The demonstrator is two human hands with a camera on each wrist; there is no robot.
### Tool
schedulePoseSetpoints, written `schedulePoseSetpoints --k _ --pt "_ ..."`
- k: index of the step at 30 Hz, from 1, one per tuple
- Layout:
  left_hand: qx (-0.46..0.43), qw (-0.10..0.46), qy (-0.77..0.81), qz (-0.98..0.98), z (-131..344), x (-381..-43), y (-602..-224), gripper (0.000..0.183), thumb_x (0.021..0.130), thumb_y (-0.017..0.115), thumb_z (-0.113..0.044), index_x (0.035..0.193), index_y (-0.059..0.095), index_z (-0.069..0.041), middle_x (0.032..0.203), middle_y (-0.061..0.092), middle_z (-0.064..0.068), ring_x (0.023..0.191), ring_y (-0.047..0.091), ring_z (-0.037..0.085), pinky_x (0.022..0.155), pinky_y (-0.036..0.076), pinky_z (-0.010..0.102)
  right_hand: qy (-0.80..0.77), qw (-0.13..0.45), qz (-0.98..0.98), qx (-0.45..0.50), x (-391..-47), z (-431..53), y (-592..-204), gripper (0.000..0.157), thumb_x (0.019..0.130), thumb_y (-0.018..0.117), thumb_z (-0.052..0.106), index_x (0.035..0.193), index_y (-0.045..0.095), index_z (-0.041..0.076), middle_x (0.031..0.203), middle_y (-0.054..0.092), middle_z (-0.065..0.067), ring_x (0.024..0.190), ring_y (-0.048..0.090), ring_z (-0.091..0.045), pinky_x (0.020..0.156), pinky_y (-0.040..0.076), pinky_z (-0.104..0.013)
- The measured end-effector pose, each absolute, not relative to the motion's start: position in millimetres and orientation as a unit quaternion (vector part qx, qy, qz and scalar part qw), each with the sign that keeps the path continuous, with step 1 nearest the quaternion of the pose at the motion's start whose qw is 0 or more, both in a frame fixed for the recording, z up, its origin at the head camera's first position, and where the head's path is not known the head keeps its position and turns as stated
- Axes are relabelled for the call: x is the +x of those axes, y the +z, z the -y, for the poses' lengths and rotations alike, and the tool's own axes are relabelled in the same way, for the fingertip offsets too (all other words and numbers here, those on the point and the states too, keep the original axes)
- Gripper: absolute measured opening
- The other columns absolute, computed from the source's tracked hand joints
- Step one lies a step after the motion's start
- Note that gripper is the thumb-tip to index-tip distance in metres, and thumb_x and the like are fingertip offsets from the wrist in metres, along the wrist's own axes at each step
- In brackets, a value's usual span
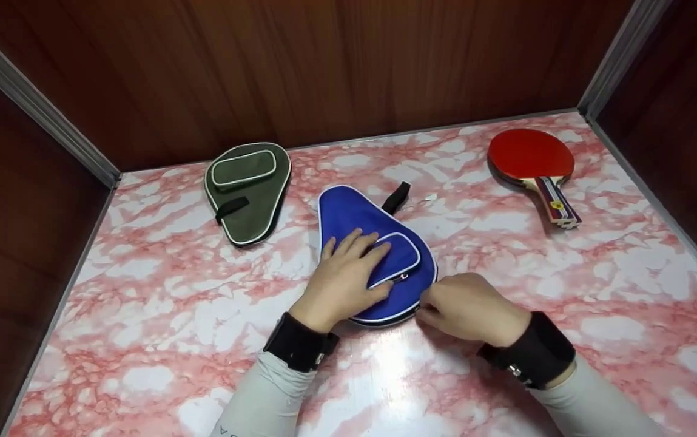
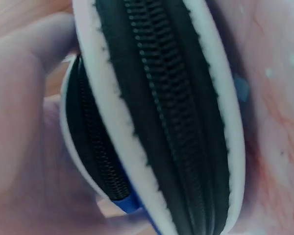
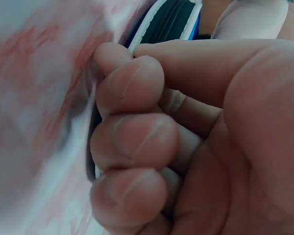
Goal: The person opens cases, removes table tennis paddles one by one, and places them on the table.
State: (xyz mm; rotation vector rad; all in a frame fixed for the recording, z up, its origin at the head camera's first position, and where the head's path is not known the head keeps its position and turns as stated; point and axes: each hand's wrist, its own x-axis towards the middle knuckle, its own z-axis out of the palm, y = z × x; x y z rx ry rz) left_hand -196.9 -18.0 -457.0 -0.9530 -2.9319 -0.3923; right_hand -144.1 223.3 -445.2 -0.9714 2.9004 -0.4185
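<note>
A blue table tennis paddle case [image 1: 348, 212] with white piping lies on the table, narrow end pointing away. My left hand [image 1: 342, 282] rests on it with fingers spread across the small front pocket [image 1: 407, 254]. At the case's rounded near right edge, my right hand [image 1: 469, 306] has its fingers curled and pinches the zipper pull, which the fingertips hide. The black edge zipper [image 2: 161, 88] shows interlocked teeth in the left wrist view; a stretch of the zipper band [image 3: 169, 22] emerges beyond the right thumb in the right wrist view.
An olive green paddle case [image 1: 251, 200] lies at the back left. A red table tennis paddle [image 1: 530, 155] lies at the back right, handle toward me. Dark wood panels [image 1: 348, 73] wall the marbled table [image 1: 172, 340] at the back and sides.
</note>
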Motion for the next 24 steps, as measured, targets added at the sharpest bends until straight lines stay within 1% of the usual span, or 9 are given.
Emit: schedulePoseSetpoints --k 3,5,7,9,12,16,18,20,24 --pt "-0.296 0.073 -0.103 0.947 11.3 -192.9 -458.5 0.066 0.1 0.076 -0.051 0.153 0.067 -0.014 0.15 0.063 0.012 0.141 0.055 0.034 0.111 0.045 0.058 -0.136 0.035 -0.946 -0.294 -149.4 -229.7 -445.9 0.032 0.096 0.077 0.02 0.067 0.063 0.025 0.061 0.053 0.01 0.057 0.055 -0.011 0.054 0.048 -0.043" --pt "-0.292 0.099 -0.096 0.946 7.7 -189.5 -459.1 0.064 0.099 0.078 -0.052 0.147 0.071 -0.012 0.139 0.066 0.014 0.128 0.058 0.034 0.1 0.049 0.053 -0.134 0.04 -0.95 -0.281 -152.3 -233.7 -446.3 0.033 0.097 0.075 0.019 0.067 0.062 0.025 0.06 0.053 0.009 0.057 0.055 -0.012 0.055 0.048 -0.043" --pt "-0.295 0.103 -0.1 0.945 6.2 -185.4 -457.4 0.062 0.098 0.08 -0.052 0.143 0.073 -0.01 0.135 0.066 0.016 0.122 0.058 0.036 0.097 0.05 0.051 -0.128 0.043 -0.955 -0.264 -154.7 -237.4 -446.3 0.032 0.098 0.073 0.018 0.068 0.063 0.024 0.061 0.055 0.007 0.059 0.058 -0.014 0.056 0.05 -0.044" --pt "-0.304 0.081 -0.115 0.942 7.2 -180.5 -452.6 0.061 0.098 0.081 -0.052 0.142 0.073 -0.01 0.14 0.063 0.02 0.125 0.057 0.038 0.101 0.051 0.052 -0.123 0.04 -0.961 -0.242 -157.4 -241.2 -446.5 0.03 0.098 0.073 0.017 0.069 0.065 0.022 0.062 0.058 0.004 0.059 0.061 -0.019 0.057 0.051 -0.048" --pt "-0.327 0.034 -0.15 0.933 10.1 -175.2 -443.8 0.062 0.098 0.083 -0.05 0.145 0.072 -0.011 0.154 0.056 0.023 0.132 0.056 0.041 0.109 0.05 0.053 -0.115 0.012 -0.973 -0.202 -162.7 -247.5 -449.1 0.026 0.099 0.071 0.016 0.074 0.066 0.017 0.065 0.063 -0.001 0.063 0.066 -0.029 0.06 0.053 -0.055" --pt "-0.368 -0.017 -0.196 0.909 14.4 -175.1 -436.1 0.063 0.096 0.086 -0.045 0.15 0.069 -0.016 0.161 0.053 0.016 0.139 0.055 0.038 0.113 0.05 0.052 -0.114 -0.018 -0.981 -0.156 -169.8 -255.4 -454.7 0.025 0.101 0.068 0.014 0.076 0.063 0.012 0.067 0.062 -0.007 0.067 0.067 -0.039 0.062 0.053 -0.06" --pt "-0.385 -0.038 -0.212 0.898 17.2 -177.6 -435.0 0.067 0.094 0.088 -0.044 0.153 0.067 -0.019 0.161 0.053 0.013 0.143 0.052 0.036 0.117 0.047 0.053 -0.121 -0.019 -0.981 -0.148 -172.4 -258.4 -456.9 0.024 0.102 0.067 0.013 0.079 0.063 0.011 0.068 0.062 -0.008 0.068 0.067 -0.039 0.062 0.053 -0.06" --pt "-0.393 -0.059 -0.21 0.893 20.6 -180.7 -435.3 0.075 0.091 0.09 -0.045 0.157 0.064 -0.022 0.166 0.048 0.012 0.151 0.045 0.036 0.123 0.038 0.058 -0.127 -0.014 -0.981 -0.144 -173.9 -260.5 -457.6 0.023 0.104 0.066 0.013 0.081 0.063 0.011 0.068 0.061 -0.007 0.067 0.067 -0.038 0.062 0.052 -0.06" --pt "-0.386 -0.106 -0.181 0.898 27.2 -185.5 -437.8 0.089 0.086 0.092 -0.054 0.164 0.055 -0.034 0.18 0.027 0.011 0.165 0.021 0.044 0.126 0.016 0.075 -0.133 -0.008 -0.981 -0.142 -174.4 -262.5 -456.3 0.023 0.105 0.066 0.014 0.083 0.064 0.011 0.068 0.06 -0.006 0.067 0.066 -0.035 0.061 0.052 -0.059"
